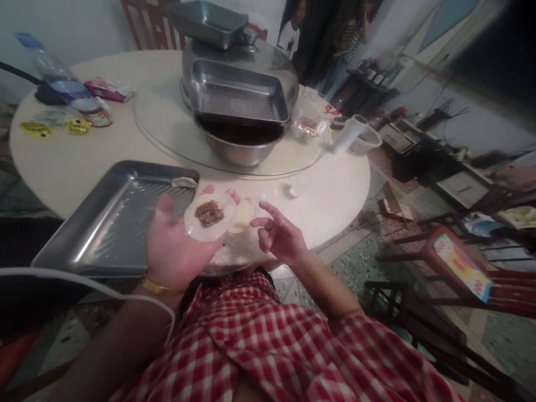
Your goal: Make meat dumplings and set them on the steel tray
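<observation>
My left hand (pixel 176 245) lies palm up and cradles a round white dumpling wrapper (pixel 209 216) on its fingers, with a spoonful of dark minced filling (pixel 209 213) in the middle. My right hand (pixel 278 234) hovers just right of the wrapper, fingers loosely apart and curled, holding nothing. Between the two hands a small stack of wrappers (pixel 242 215) rests on the round cream table (pixel 84 162). A metal tray (pixel 113 223) sits to the left of my left hand, with one folded dumpling (pixel 184 182) at its far corner.
A steel bowl of dark filling (pixel 240 139) stands on the glass turntable (pixel 159 123), with empty trays and a pot lid stacked over it. A plastic bottle (pixel 50 70) and packets lie far left. A white basket (pixel 355 137) is right. Chairs and a stool (pixel 456 262) crowd the floor.
</observation>
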`<state>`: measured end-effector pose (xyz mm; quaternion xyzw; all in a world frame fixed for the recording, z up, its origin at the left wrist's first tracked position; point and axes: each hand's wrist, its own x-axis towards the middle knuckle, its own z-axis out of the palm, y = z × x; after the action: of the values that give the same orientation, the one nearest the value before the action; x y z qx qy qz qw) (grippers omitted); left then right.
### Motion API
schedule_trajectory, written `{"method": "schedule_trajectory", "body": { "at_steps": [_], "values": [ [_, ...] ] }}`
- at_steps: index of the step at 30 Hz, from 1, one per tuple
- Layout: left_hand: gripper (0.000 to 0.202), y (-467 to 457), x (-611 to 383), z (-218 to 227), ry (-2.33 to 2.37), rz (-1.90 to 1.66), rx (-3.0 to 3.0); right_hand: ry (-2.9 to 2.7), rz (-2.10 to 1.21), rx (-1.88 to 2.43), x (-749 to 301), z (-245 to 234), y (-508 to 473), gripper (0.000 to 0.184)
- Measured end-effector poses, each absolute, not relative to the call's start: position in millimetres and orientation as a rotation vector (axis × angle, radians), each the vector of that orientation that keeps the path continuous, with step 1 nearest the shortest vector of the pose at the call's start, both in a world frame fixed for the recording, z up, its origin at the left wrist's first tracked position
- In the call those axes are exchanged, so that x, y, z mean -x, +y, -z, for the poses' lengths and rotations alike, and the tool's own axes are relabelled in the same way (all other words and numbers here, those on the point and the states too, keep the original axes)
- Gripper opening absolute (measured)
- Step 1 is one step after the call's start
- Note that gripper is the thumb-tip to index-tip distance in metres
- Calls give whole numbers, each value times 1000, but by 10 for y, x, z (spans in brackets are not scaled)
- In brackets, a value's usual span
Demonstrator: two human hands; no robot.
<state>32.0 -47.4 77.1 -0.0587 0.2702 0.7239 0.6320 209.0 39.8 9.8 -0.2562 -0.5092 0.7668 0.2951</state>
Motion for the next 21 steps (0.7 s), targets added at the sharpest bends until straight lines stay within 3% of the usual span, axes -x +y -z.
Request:
{"method": "schedule_trajectory", "body": {
  "at_steps": [8,14,21],
  "values": [
    [68,-464,-337,-719,600,-1685,74,-1022,-2256,984,-2458,91,640,32],
    [67,-479,-363,-641,570,-1654,66,-1094,-2120,870,-2987,180,634,37],
    [69,-438,-344,-567,607,-1659,24,-888,-2160,1049,-3734,1202,211,31]
  ]
}}
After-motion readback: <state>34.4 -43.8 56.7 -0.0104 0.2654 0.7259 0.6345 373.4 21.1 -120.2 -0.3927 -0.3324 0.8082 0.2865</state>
